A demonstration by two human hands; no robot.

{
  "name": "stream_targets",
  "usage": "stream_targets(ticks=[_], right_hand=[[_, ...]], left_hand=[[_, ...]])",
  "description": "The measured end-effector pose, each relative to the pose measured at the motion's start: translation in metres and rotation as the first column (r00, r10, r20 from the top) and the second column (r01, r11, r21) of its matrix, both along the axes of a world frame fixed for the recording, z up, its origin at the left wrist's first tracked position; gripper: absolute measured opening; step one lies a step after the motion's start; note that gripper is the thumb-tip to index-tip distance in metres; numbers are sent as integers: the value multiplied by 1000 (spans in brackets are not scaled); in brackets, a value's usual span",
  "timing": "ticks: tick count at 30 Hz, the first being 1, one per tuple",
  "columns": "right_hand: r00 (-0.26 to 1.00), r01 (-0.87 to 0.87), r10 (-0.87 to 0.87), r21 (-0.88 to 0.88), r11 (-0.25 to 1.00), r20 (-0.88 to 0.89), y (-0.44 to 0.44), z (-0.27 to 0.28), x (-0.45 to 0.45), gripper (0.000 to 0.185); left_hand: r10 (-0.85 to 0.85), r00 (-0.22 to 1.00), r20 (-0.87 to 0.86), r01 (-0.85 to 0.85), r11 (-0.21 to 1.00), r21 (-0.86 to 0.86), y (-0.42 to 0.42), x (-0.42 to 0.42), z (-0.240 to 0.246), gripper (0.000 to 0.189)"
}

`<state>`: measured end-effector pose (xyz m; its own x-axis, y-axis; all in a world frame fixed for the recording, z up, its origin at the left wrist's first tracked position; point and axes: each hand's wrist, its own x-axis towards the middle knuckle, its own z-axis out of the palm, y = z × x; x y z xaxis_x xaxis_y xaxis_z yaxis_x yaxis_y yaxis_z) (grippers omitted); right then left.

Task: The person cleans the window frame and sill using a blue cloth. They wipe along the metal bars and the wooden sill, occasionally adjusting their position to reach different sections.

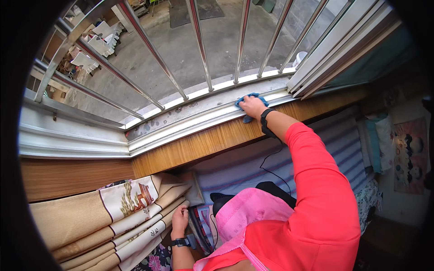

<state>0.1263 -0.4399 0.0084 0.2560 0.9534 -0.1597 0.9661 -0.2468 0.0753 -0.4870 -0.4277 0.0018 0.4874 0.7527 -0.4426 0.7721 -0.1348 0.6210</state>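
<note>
My right hand [253,106] grips a crumpled blue cloth [262,98] against the white window track [223,112], toward its right end. One corner of the cloth hangs over the wood-grain sill [203,140]. Lower down, my left hand [179,218] has its fingers curled at the edge of a beige curtain [78,216]; whether it holds the fabric cannot be made out. The curtain carries a white band with a printed tree and pavilion. Dark spots mark the grey ledge [190,108] outside the track.
Metal security bars [200,47] stand beyond the track. Sliding window frames [339,50] are at the right. I am on a bed with a striped sheet [325,145], a thin black cable [271,166] across it. Outside lies a concrete yard [152,57] with a white bucket [299,58].
</note>
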Motion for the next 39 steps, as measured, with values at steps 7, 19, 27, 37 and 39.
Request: stream_targets(ticks=[7, 19, 27, 37, 39], right_hand=[[589, 777, -704, 36, 629, -397, -114, 80, 121, 36], [371, 913, -826, 5, 407, -424, -7, -2, 218, 30], [9, 970, -210, -43, 240, -978, -9, -6, 189, 20], [398, 553, -338, -71, 830, -853, -203, 292, 161, 30], [415, 594, -359, -50, 803, -836, -223, 353, 170, 29]], left_hand=[[20, 998, -66, -24, 997, -69, -24, 9, 104, 16], [86, 962, -258, -105, 993, -61, -19, 44, 114, 16], [123, 980, -158, -103, 987, 127, -65, 171, 143, 15], [-337, 771, 540, 167, 926, 339, -36, 476, 337, 49], [-385, 611, 692, 216, 922, 323, -40, 546, 389, 58]])
